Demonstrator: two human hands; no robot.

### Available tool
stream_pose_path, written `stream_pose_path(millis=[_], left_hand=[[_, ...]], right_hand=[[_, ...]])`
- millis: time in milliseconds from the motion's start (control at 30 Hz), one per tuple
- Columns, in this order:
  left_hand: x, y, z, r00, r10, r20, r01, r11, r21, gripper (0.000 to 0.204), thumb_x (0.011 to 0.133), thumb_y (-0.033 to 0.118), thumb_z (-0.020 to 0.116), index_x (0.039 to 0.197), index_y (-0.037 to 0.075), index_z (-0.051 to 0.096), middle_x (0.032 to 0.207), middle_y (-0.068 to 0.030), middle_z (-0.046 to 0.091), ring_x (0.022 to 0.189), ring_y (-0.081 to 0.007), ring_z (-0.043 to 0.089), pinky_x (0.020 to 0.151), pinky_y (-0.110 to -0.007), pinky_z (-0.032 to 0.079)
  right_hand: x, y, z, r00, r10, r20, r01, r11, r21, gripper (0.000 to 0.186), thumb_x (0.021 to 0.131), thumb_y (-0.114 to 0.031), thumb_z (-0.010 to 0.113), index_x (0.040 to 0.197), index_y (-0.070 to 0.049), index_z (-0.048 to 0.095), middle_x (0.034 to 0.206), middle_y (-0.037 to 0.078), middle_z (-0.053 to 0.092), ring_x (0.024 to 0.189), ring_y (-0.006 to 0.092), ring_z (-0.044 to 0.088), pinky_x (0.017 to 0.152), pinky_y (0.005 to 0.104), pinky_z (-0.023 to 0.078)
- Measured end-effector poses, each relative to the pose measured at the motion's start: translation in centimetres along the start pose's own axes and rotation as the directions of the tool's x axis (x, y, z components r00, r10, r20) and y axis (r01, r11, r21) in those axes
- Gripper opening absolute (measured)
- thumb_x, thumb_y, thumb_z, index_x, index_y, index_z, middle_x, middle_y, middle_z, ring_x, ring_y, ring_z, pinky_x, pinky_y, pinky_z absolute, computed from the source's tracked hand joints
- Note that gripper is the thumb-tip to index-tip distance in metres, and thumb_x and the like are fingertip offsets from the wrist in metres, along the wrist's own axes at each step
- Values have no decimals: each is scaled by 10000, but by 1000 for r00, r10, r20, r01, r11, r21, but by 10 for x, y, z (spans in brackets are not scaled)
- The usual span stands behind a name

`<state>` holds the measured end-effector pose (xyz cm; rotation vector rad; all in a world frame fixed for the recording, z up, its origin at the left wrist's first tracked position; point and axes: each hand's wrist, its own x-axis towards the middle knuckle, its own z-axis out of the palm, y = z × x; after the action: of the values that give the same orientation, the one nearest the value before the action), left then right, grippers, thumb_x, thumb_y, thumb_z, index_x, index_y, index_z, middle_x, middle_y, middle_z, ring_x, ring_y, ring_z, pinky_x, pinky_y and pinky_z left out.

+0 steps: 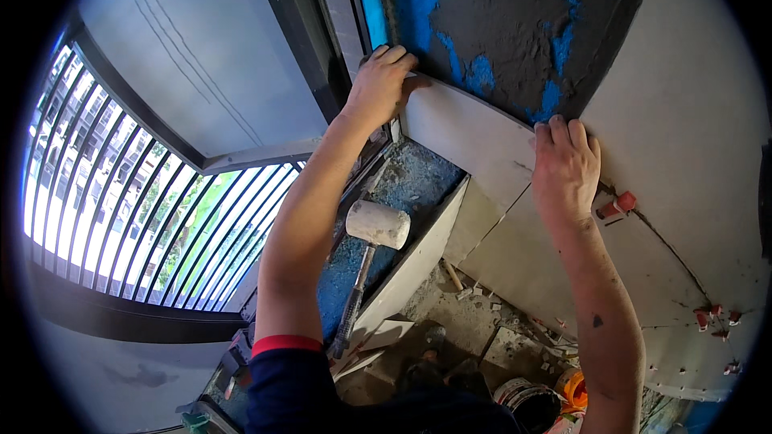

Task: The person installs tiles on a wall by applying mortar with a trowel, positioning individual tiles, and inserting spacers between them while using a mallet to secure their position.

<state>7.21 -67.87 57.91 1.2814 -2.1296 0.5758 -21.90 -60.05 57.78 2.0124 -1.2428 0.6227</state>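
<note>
Tile (466, 130), pale and flat, has left hand (382, 87) and right hand (564, 167) gripping its edge.

One mallet (377, 225) and one ledge (422, 177) beneath it. Beyond the mallet, two hands, left hand (379, 84) and right hand (567, 165), and one tile (470, 124) between them. Left of the mallet, one barred window (153, 201). Right of it, one large red clip (618, 205) and two buckets, one pale, one orange (572, 387).

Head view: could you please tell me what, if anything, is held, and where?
The left hand and right hand hold a pale tile by its upper edge.
</note>
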Motion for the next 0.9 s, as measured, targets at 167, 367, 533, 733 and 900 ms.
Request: stream_pose_path(millis=[167,367,533,733,900], left_hand=[[2,4,-2,1000,-24,-1,24,995,-94,231,761,129,705,951,22,626,907,-104,554,922,-314,534,806,-394,448],[4,0,-1,1000,-4,3,4,993,-117,248,777,161,716,951,13,621,903,-116,557,914,-319,543,803,-404,448],[2,-3,1,1000,-10,9,11,996,-84,258,782,183,718,946,10,618,906,-116,560,913,-319,542,800,-401,450],[-3,2,4,997,-25,-72,19,996,-92,244,776,153,711,950,13,612,915,-110,563,925,-323,543,802,-406,463],[-3,0,7,998,-29,-58,27,999,-39,234,771,133,703,952,10,619,937,-105,577,951,-317,550,808,-400,477]], right_hand=[[1,2,2,1000,7,-7,-7,1000,22,189,721,-95,622,904,-55,646,1030,49,627,919,203,517,747,332,430],[1,2,2,998,-1,-62,3,1000,21,193,724,-90,610,908,-48,651,1039,55,628,906,201,519,742,334,424],[2,1,1,997,-9,-74,12,999,46,199,710,-83,622,903,-44,651,1026,54,629,903,205,517,742,335,420],[3,-3,-3,1000,2,-27,-1,999,39,162,721,-63,620,880,-44,644,1038,57,628,912,205,517,741,346,420],[2,-4,-4,1000,11,8,-11,1000,-9,170,722,-58,622,890,-47,644,1033,56,625,920,207,514,738,349,421]])
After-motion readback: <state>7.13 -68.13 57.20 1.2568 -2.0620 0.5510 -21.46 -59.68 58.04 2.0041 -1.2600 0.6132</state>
